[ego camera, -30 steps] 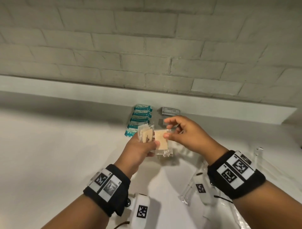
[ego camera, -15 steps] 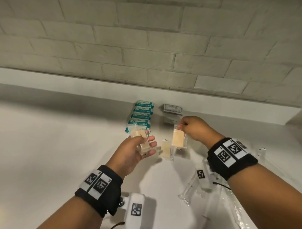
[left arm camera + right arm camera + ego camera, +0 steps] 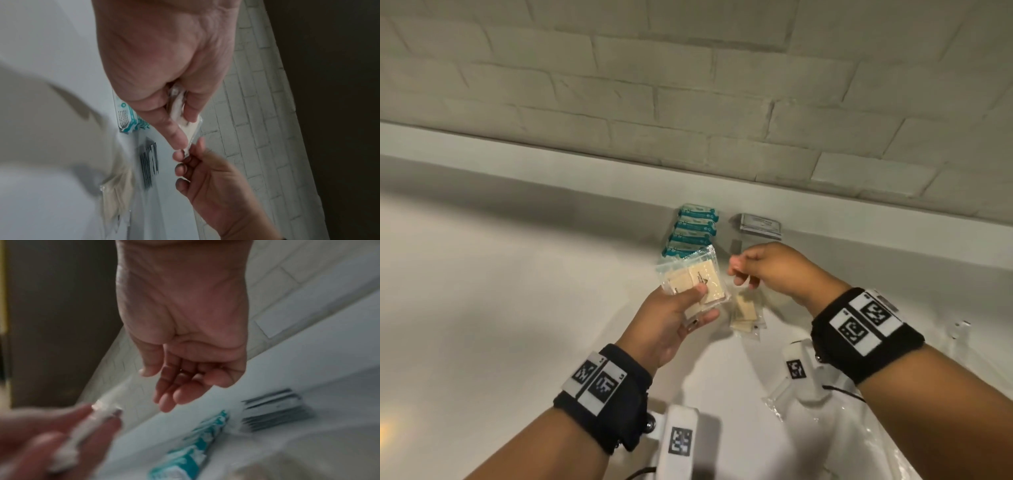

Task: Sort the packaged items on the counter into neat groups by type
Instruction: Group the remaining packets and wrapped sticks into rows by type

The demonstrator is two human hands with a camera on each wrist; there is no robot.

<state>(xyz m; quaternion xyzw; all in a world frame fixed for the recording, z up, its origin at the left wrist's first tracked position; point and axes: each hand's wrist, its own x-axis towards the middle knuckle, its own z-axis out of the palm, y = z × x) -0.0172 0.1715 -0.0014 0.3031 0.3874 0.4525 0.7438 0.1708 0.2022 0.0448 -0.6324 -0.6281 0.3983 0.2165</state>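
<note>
Left hand [image 3: 674,318] grips a fan of beige packets [image 3: 697,282], thumb on top. Right hand [image 3: 767,270] empty, fingers loosely curled. Loose packets [image 3: 744,313] lie on the counter just below right hand, long axis pointing away; right nearer.

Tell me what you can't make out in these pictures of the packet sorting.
- Print on the teal packets and grey packets: too small in the head view, blurred in the wrist views.
- How many beige packets the left hand holds: they overlap, and its thumb covers part.
- Whether the right hand touches that stack: its fingers look empty, but the right wrist view is blurred.
- Clear plastic at lower right: cut off by the frame edge.
</note>
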